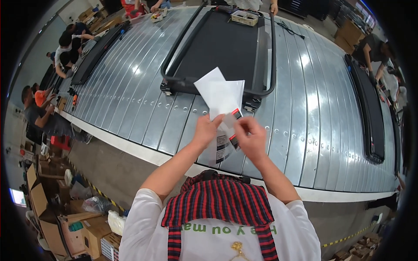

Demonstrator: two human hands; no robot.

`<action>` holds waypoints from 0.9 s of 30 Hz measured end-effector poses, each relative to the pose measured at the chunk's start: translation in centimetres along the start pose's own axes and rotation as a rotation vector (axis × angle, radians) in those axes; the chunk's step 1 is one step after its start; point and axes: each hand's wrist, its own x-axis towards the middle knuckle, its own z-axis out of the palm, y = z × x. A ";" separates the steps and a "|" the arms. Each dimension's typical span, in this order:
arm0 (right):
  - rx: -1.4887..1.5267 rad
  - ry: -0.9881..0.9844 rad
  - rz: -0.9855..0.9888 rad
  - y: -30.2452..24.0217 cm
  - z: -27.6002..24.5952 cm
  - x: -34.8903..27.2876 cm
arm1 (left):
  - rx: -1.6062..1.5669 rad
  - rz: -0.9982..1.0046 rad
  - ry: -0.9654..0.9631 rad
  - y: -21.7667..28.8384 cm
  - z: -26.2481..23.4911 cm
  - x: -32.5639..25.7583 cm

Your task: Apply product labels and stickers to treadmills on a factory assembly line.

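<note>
My left hand (206, 130) is closed on a few white papers (226, 93), thumb on top, and they fan out away from me. Below it, a strip with black-and-white code labels (220, 150) hangs down. My right hand (252, 135) is closed in a pinch at a small sheet of red-and-black labels (235, 114), close beside the left thumb. Its fingertips partly hide the sheet. Just beyond the papers lies a black treadmill (217, 43) with a tubular handrail frame (272, 56) around it.
The treadmill rests on a metal slatted conveyor table (143, 100). A parts tray (244, 18) sits on its far end, with a black cable (289, 30) to the right. Long black machines lie at left (98, 54) and right (365, 108), with people beside them. Cardboard boxes (98, 232) crowd the lower left.
</note>
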 end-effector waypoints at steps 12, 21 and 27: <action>-0.379 -0.311 -0.356 -1.1 -3.1 3.2 | 0.239 0.231 -0.410 0.8 0.4 1.6; -0.637 -0.504 -0.443 0.6 -1.3 5.0 | 0.290 0.392 -0.610 -0.3 -1.0 3.3; -0.410 -0.411 -0.392 1.8 -2.0 6.2 | 0.336 0.104 -0.284 -0.8 -2.5 6.0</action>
